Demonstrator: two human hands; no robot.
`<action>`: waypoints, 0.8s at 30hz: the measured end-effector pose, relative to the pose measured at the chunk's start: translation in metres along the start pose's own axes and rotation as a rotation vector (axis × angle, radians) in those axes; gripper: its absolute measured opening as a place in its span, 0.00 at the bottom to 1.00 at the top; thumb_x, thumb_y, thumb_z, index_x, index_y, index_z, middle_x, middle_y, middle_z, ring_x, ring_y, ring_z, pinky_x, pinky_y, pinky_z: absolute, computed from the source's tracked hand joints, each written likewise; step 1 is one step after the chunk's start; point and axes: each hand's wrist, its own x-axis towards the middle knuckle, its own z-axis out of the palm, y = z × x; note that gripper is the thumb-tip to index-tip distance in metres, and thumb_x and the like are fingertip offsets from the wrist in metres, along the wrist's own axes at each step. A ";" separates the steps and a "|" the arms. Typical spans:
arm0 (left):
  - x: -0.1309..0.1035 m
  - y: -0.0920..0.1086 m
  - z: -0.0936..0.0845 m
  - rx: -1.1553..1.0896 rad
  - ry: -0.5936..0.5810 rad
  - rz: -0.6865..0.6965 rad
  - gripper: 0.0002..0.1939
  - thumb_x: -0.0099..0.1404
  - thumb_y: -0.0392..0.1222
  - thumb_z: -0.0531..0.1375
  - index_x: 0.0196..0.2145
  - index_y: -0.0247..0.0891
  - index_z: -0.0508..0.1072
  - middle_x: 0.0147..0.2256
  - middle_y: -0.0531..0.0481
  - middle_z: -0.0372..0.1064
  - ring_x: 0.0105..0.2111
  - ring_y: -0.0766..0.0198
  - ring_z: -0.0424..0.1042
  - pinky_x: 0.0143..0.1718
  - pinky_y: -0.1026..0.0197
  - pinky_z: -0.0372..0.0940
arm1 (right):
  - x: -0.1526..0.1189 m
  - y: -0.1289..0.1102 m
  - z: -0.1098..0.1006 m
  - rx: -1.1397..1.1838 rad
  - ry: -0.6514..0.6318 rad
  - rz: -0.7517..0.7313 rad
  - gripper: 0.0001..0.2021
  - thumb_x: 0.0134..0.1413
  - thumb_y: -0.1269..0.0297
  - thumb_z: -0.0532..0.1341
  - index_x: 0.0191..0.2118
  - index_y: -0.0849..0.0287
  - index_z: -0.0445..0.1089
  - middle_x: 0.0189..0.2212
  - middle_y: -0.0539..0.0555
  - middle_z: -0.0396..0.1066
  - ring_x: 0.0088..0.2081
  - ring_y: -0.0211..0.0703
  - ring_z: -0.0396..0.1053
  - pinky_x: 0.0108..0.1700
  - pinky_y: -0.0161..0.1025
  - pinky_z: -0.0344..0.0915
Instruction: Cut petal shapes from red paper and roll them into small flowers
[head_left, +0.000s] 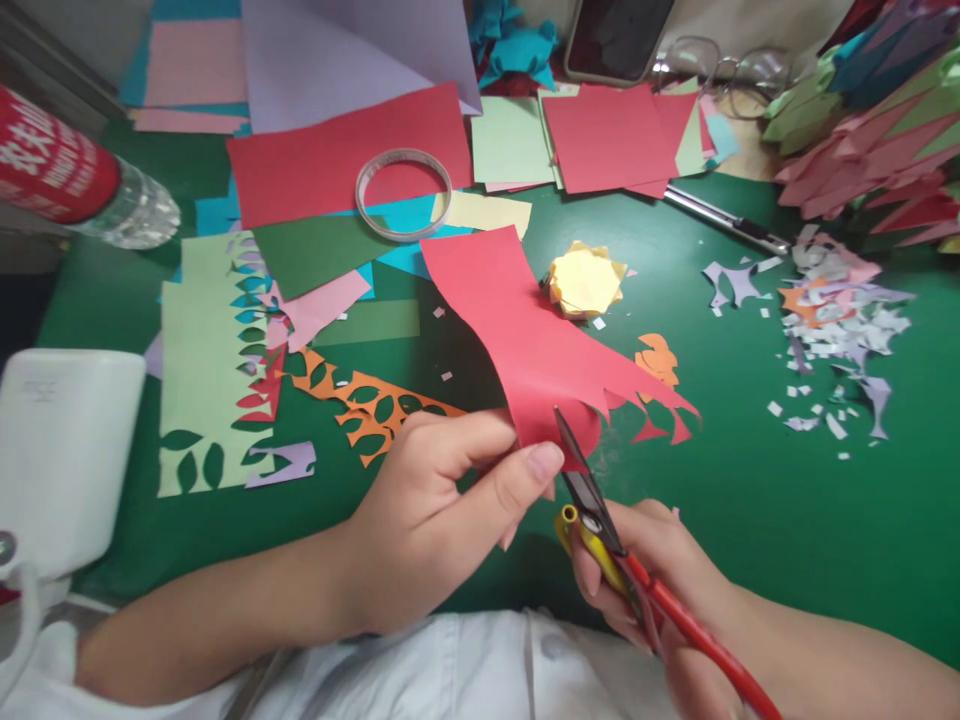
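Observation:
My left hand (457,520) pinches the near edge of a red sheet of paper (517,330) between thumb and fingers. The sheet curls upward, and its right side is cut into a ragged edge with leaf-shaped gaps. In my right hand (667,570) are scissors (652,590) with red handles and dark blades, which meet the sheet's near edge just right of my left thumb. A yellow tube-like piece (592,555) shows by the scissors and my right fingers; how it is held is unclear. Past the sheet lie a yellow paper flower (586,280) and orange petal pieces (658,360).
Paper scraps (847,310) pile up at the right, near a pen (727,220). A tape roll (403,195) rests on coloured papers at the back. Cut green paper (210,360), a white device (71,450) and a bottle (82,170) are at the left; a phone (619,35) stands behind.

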 end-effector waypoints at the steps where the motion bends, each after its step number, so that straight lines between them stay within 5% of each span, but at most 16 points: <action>1: 0.000 0.000 0.001 -0.004 -0.004 -0.004 0.18 0.70 0.44 0.54 0.22 0.36 0.67 0.15 0.59 0.60 0.16 0.76 0.60 0.19 0.72 0.57 | 0.002 0.000 0.002 0.052 0.040 -0.022 0.37 0.37 0.20 0.49 0.27 0.56 0.54 0.17 0.43 0.51 0.18 0.29 0.43 0.17 0.32 0.43; 7: -0.001 -0.002 0.002 -0.035 -0.020 -0.008 0.20 0.70 0.45 0.54 0.21 0.36 0.65 0.16 0.59 0.60 0.16 0.75 0.60 0.18 0.71 0.56 | 0.000 0.005 0.008 0.231 0.074 0.033 0.30 0.46 0.30 0.58 0.25 0.57 0.57 0.16 0.43 0.52 0.18 0.30 0.42 0.17 0.34 0.42; 10: -0.001 -0.002 0.003 -0.038 -0.030 -0.012 0.20 0.70 0.45 0.53 0.21 0.36 0.65 0.16 0.58 0.59 0.17 0.74 0.59 0.18 0.70 0.56 | -0.003 0.007 0.011 0.266 0.084 0.054 0.32 0.37 0.28 0.62 0.26 0.56 0.58 0.17 0.42 0.52 0.18 0.30 0.42 0.18 0.34 0.41; 18: 0.007 0.000 -0.009 -0.170 -0.045 -0.025 0.20 0.70 0.51 0.51 0.25 0.36 0.66 0.21 0.56 0.58 0.22 0.71 0.58 0.21 0.68 0.58 | 0.005 -0.018 0.005 0.138 0.085 0.053 0.38 0.33 0.19 0.50 0.23 0.57 0.55 0.15 0.42 0.48 0.19 0.31 0.39 0.19 0.35 0.39; 24: 0.010 -0.003 -0.013 -0.276 0.025 -0.052 0.19 0.70 0.46 0.54 0.23 0.37 0.61 0.19 0.59 0.55 0.19 0.73 0.57 0.20 0.71 0.57 | 0.004 -0.014 0.001 0.164 0.028 0.069 0.37 0.36 0.21 0.52 0.24 0.57 0.55 0.15 0.42 0.49 0.19 0.30 0.41 0.19 0.35 0.41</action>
